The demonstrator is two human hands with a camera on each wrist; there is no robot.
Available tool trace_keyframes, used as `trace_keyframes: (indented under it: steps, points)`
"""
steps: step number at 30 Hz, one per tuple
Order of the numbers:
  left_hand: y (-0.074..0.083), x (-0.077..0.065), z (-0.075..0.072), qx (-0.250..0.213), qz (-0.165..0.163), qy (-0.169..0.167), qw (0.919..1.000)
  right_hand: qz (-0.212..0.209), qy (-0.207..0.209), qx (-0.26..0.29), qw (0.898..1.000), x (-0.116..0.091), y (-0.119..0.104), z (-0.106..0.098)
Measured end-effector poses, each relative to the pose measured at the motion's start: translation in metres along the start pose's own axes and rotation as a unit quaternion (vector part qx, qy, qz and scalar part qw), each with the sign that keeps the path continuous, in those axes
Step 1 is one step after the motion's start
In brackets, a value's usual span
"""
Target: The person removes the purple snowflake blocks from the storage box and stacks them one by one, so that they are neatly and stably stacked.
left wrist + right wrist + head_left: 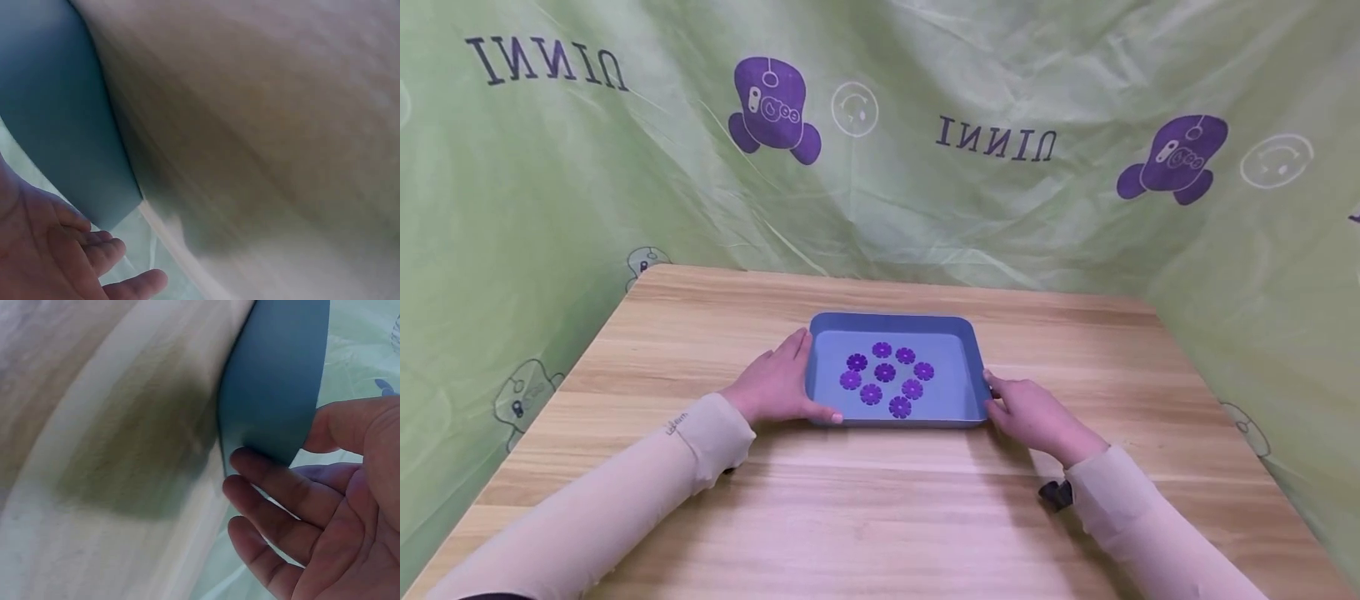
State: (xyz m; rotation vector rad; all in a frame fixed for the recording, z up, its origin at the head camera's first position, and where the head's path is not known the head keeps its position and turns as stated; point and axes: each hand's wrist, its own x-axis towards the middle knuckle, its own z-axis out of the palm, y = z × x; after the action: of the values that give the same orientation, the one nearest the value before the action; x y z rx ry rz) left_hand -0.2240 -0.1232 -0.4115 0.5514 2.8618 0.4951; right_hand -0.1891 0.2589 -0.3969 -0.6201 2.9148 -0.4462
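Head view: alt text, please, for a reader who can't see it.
A person's left hand touches the left side of a blue tray, and the right hand grips its right side. Nine purple discs lie in the tray, which sits on a wooden table; green cloth printed with purple figures hangs behind.

Discs (885,372) in tray (951,375), tray on table (880,508), curtain (910,208) behind and either side

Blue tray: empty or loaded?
Loaded, not full: in the head view, purple notched discs lie spread inside the blue tray, with bare base around them.
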Motion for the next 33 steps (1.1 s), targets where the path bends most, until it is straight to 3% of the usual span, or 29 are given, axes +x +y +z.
trace_keyframes:
  steps: [12, 26, 33]
  points:
    - [-0.003, 0.0, 0.0, 0.072, 0.004, -0.011, 0.9973, -0.005, 0.003, -0.053, 0.999, -0.003, -0.012, 0.0]
    - [-0.001, 0.004, -0.003, 0.076, -0.004, -0.025, 0.9968, -0.011, -0.001, -0.06, 0.998, 0.004, -0.013, -0.016]
    - [-0.003, 0.005, -0.005, 0.067, 0.0, -0.042, 0.9969, -0.025, 0.017, 0.011, 0.999, 0.029, -0.013, -0.025]
